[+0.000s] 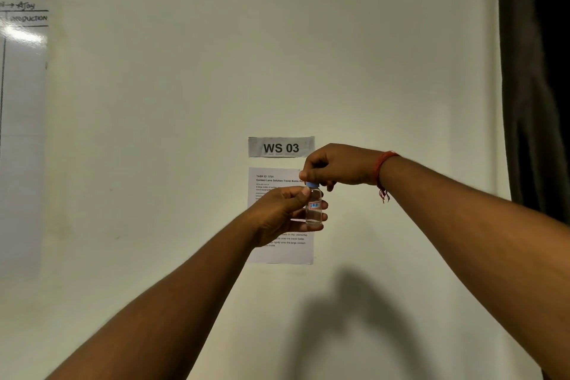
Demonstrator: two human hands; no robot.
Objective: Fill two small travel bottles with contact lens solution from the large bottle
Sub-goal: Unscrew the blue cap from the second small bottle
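Hands meet mid-frame: our left hand grips the small travel bottle upright by its body, our right hand directly above pinches its blue cap. Long axis vertical; large bottle unseen.

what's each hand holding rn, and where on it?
Left hand grips the small clear bottle around its body; right hand pinches its blue cap.
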